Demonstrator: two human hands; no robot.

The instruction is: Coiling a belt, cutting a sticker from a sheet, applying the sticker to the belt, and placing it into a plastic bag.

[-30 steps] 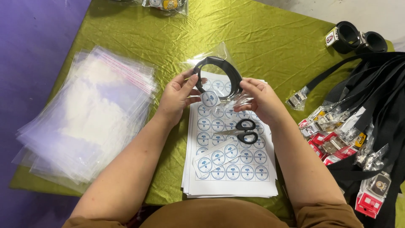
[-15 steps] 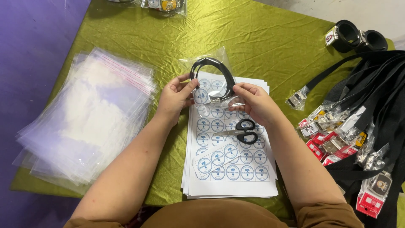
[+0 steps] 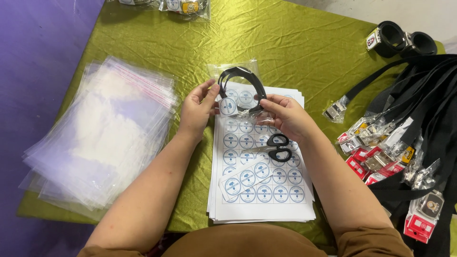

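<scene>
We see both hands raised just above a stack of sticker sheets [image 3: 259, 190] on a desk covered with a green cloth [image 3: 295, 43]. The left hand [image 3: 197, 112] is closed on the left edge of a small clear bag [image 3: 238, 78], thumb and fingers pinching it, with a round blue-and-white sticker [image 3: 227, 106] right at the fingertips. The right hand [image 3: 285, 116] is closed on the right side of the same bag, fingers curled around a coiled black strap [image 3: 243, 85] that sits in or against the bag; we cannot tell how far inside it is. The bag and strap are held between the two hands, above the top edge of the sheets.

On the sheets, just below the right hand, lie black-handled scissors [image 3: 273, 147], blades pointing left. Lower down a cut strip of stickers [image 3: 247, 180] lies tilted across the top sheet.

To the left, a loose pile of clear zip bags [image 3: 100, 133] spreads over the cloth, well apart from the hands. To the right, a heap of black lanyards [image 3: 419, 100] with metal clips, and small red-and-white packets [image 3: 371, 162] beside them. At the top right are two black rolls [image 3: 402, 38]. More packed items [image 3: 183, 5] sit at the top edge, partly cut off.
</scene>
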